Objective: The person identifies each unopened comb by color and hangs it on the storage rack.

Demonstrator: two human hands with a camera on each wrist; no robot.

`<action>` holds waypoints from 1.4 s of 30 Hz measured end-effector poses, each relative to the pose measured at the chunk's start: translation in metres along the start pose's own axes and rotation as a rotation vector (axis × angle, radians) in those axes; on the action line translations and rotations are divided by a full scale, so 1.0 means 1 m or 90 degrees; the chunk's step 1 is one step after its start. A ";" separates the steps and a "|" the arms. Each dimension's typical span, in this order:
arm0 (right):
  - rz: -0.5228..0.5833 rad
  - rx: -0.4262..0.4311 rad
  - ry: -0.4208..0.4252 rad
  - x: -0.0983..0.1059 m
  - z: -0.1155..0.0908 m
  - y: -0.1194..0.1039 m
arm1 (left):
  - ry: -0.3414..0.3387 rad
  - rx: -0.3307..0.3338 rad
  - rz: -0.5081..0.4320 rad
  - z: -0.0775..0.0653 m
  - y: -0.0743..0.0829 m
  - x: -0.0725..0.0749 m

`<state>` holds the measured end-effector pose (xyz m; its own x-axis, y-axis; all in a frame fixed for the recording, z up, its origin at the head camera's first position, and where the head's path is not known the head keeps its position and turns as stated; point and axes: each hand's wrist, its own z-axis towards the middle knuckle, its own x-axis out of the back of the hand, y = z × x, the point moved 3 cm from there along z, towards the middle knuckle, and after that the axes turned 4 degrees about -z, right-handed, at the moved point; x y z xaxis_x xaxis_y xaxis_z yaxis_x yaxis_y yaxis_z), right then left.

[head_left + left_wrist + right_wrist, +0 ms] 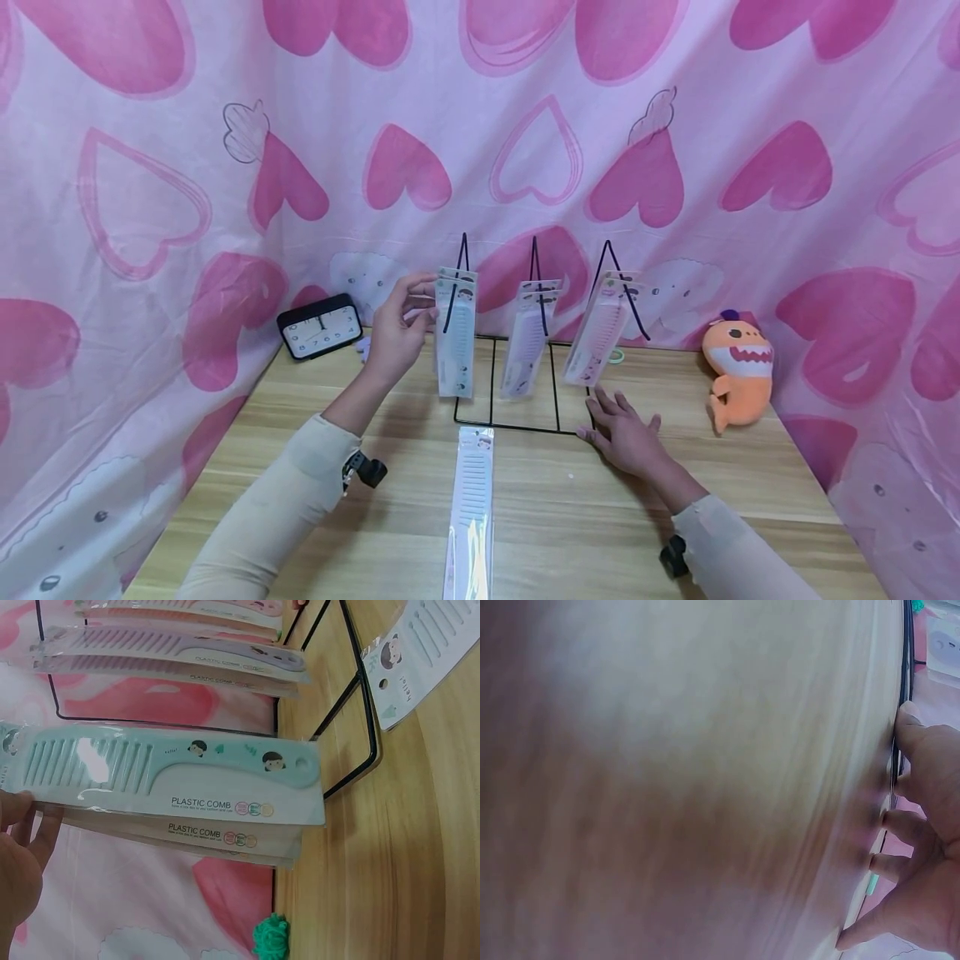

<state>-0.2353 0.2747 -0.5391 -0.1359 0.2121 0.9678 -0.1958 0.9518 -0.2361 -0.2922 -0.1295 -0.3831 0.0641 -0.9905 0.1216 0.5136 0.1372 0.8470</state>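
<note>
A black wire rack [525, 428] stands on the table with three arms bearing packaged plastic combs. My left hand [401, 325] is at the left arm and pinches the edge of a pale green packaged comb [456, 358], up near its top. More such packs hang behind that one, as the left wrist view shows at the comb's lower edge [240, 838]. Purple packaged combs [525, 354] hang in the middle, pinkish ones [597, 342] on the right. My right hand [626, 433], fingers spread, rests its fingertips at the right front corner of the rack's base.
Another packaged comb [472, 492] lies flat on the wooden table in front of the rack. A black-framed clock [321, 327] stands at the back left, an orange plush shark [738, 371] at the back right. A pink heart-patterned cloth [525, 150] hangs behind.
</note>
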 end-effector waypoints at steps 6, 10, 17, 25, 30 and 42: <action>0.007 -0.003 -0.009 0.000 -0.001 -0.001 | -0.004 0.014 -0.008 -0.003 -0.005 0.003; 0.000 0.000 -0.004 0.000 -0.001 -0.001 | -0.008 0.040 0.014 -0.006 -0.014 0.009; 0.005 0.000 -0.003 0.003 -0.002 -0.002 | -0.018 0.091 0.035 -0.019 -0.033 0.022; 0.010 0.013 0.011 0.006 -0.003 -0.003 | -0.094 0.226 0.109 -0.046 -0.062 0.034; 0.012 0.011 -0.001 0.008 -0.002 -0.003 | -0.202 0.314 0.200 -0.070 -0.075 0.029; -0.017 0.016 -0.031 0.012 0.005 -0.005 | -0.430 0.329 0.351 -0.111 -0.075 -0.005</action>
<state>-0.2405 0.2718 -0.5267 -0.1776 0.1755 0.9683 -0.2244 0.9508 -0.2135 -0.2363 -0.1357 -0.5043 -0.3986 -0.5981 0.6953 0.1154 0.7194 0.6850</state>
